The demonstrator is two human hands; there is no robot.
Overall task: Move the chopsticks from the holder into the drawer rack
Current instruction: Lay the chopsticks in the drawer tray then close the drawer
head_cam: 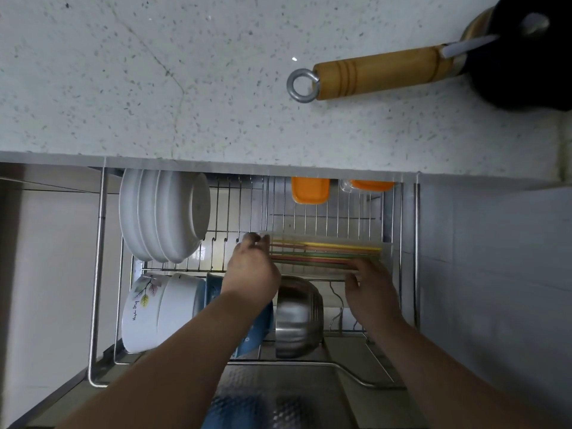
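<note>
A clear plastic holder (383, 258) lies on its side over the pulled-out wire drawer rack (235, 205). Inside it are several coloured chopsticks (325, 252), yellow, red and green, lying level. My left hand (250, 267) grips the holder's left end with its fingertips. My right hand (371, 289) holds the holder's right part from below and in front. The holder hovers above the rack's middle right section, over a steel bowl.
White plates (161, 215) stand in the rack's left slots. White bowls (148, 311), a blue bowl (257, 335) and a steel bowl (298, 317) fill the front row. Orange-lidded boxes (310, 190) sit at the back. A wooden-handled pan (380, 72) lies on the speckled countertop (154, 72).
</note>
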